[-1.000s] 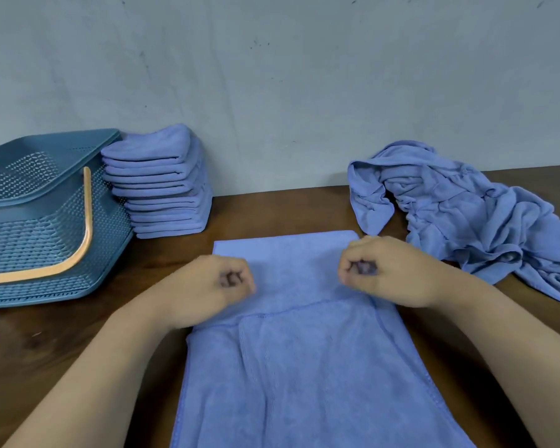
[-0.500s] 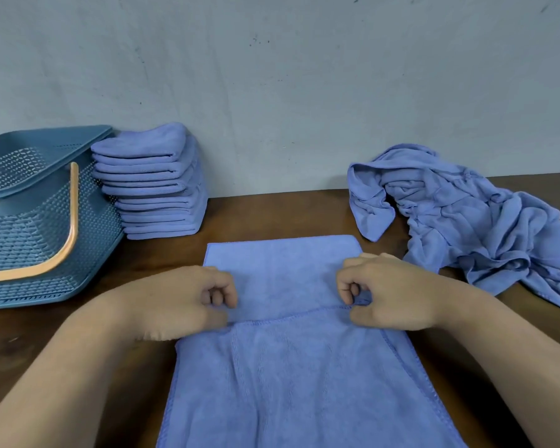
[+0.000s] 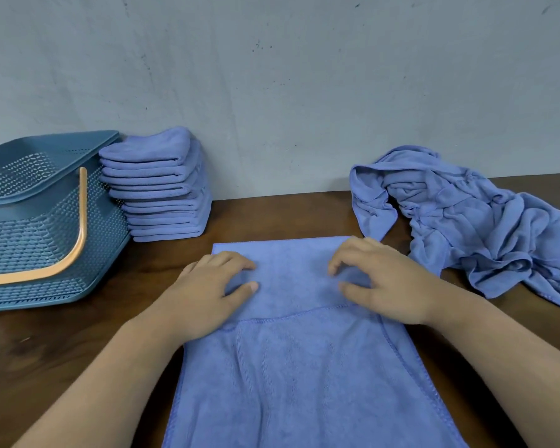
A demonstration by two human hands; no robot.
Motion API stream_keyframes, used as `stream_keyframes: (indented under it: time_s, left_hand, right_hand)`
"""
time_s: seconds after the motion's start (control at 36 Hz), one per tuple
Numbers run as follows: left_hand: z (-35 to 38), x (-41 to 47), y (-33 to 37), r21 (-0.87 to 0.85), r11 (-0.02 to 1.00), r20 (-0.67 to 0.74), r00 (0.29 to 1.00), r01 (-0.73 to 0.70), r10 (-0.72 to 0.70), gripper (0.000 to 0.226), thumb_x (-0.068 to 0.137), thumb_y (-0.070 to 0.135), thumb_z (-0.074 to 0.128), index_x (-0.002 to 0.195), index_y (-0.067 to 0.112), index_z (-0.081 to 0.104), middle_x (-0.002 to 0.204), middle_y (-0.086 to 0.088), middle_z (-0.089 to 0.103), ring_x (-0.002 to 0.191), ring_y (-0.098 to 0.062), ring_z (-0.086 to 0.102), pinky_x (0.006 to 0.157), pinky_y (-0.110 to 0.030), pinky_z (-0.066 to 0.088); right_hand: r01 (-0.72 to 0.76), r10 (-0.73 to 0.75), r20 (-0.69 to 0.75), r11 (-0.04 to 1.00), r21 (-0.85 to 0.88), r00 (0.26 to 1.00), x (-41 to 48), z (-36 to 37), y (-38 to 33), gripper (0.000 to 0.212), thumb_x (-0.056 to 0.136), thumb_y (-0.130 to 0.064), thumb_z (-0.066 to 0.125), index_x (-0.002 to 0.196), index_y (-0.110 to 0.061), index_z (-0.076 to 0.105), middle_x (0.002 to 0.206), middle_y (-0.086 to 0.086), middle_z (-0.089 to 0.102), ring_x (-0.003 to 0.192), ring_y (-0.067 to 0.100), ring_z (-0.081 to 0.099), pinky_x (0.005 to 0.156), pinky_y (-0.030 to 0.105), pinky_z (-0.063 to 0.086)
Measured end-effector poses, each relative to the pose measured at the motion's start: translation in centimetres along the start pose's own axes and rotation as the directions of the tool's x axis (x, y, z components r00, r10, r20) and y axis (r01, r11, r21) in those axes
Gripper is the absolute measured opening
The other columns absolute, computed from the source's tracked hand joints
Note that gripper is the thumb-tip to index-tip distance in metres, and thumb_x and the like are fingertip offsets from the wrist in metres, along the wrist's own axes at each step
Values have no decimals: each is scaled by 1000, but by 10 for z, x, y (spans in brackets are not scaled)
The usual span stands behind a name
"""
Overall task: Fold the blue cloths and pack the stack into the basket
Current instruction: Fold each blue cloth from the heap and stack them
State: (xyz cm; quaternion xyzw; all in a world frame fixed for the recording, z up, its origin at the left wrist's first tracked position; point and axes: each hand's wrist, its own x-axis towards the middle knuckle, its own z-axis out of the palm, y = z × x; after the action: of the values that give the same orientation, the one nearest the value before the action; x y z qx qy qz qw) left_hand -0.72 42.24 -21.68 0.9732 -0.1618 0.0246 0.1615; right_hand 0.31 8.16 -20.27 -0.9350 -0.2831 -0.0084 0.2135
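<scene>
A blue cloth [image 3: 291, 367] lies flat on the wooden table in front of me, its far end folded back toward me with a hemmed edge across the middle. My left hand [image 3: 207, 295] rests on the left part of that folded flap, fingers relaxed. My right hand [image 3: 379, 286] rests on the right part, fingers loosely spread. Neither hand grips the cloth. A stack of folded blue cloths [image 3: 159, 185] stands by the wall at the back left. The blue mesh basket [image 3: 39, 240] with an orange handle sits to the left of the stack.
A crumpled heap of unfolded blue cloths [image 3: 485, 221] lies at the back right. A grey wall closes off the far side of the table [image 3: 62, 350]. Bare dark wood shows between the basket and the flat cloth.
Both hands have let go of the cloth's edge, which they had pinched and brought toward me, and now lie relaxed on the folded flap.
</scene>
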Motion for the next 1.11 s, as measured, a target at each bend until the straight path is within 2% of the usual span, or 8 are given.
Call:
stream_keyframes:
  time_s: [0.08, 0.17, 0.39, 0.5, 0.58, 0.64, 0.72, 1.11]
  left_hand:
    - [3, 2, -3, -13, 993, 25, 993, 114, -114, 62, 98, 77, 36, 155, 52, 36, 165, 28, 28, 155, -2, 19, 130, -44, 11]
    - [3, 4, -8, 14, 975, 89, 971, 222, -223, 77, 94, 85, 29, 163, 52, 18, 174, 24, 5, 160, -1, -3, 131, -49, -2]
    - [3, 6, -10, 55, 959, 74, 956, 279, -283, 89, 92, 88, 26, 167, 45, 4, 175, 18, -7, 160, -5, -14, 131, -49, -6]
    - [-8, 3, -8, -103, 985, -139, 979, 137, -150, 61, 98, 72, 41, 152, 43, 44, 160, 23, 38, 153, -4, 26, 127, -43, 22]
    - [-26, -6, 8, -275, 961, -37, 999, -2, -9, 5, 101, 33, 65, 101, 33, 69, 101, 12, 69, 95, -2, 59, 90, -31, 49]
    - [-33, -13, 18, -230, 973, 154, 988, 11, 25, 12, 97, 17, 64, 87, 23, 68, 79, -2, 66, 66, -6, 51, 69, -32, 48]
    - [-43, -18, 25, -101, 993, 339, 940, 64, -26, 10, 90, 20, 61, 81, 19, 64, 73, -5, 64, 58, -5, 45, 61, -29, 41]
    - [-58, -30, 30, -44, 989, 454, 884, 143, -108, 11, 83, 31, 74, 79, 21, 70, 60, 11, 56, 55, -5, 46, 58, -24, 38]
  right_hand:
    - [-110, 112, 12, 987, -117, 994, 6, 12, 12, 58, 98, -75, 34, 151, -52, 42, 163, -26, 28, 154, 2, 21, 125, 45, 23]
    - [-247, 259, 73, 959, -138, 963, 9, 16, 18, 70, 97, -79, 26, 162, -53, 20, 174, -22, 4, 160, 2, -3, 131, 45, 1]
    - [-279, 288, 57, 951, -131, 956, 11, 15, 21, 74, 97, -80, 29, 164, -51, 17, 175, -18, 0, 161, 5, -3, 131, 46, -1]
    - [-129, 122, -64, 986, -110, 990, 9, 4, 18, 46, 96, -72, 42, 131, -50, 61, 142, -29, 50, 139, 3, 39, 120, 46, 29]
    - [15, -16, -16, 998, -66, 1000, 4, -5, 3, 15, 89, -51, 58, 96, -43, 68, 106, -25, 64, 107, 3, 53, 100, 38, 43]
    - [57, -50, 60, 992, -112, 997, 1, -6, -4, 19, 80, -49, 54, 90, -40, 66, 97, -21, 64, 99, 5, 55, 95, 35, 43]
    - [45, -21, 141, 984, -171, 990, -2, -5, -6, 31, 70, -57, 46, 92, -38, 58, 93, -18, 59, 96, 5, 53, 94, 35, 42]
    - [42, -31, 103, 994, -102, 994, 1, 2, -12, 20, 72, -48, 52, 74, -29, 49, 83, -7, 56, 90, 12, 53, 85, 28, 39]
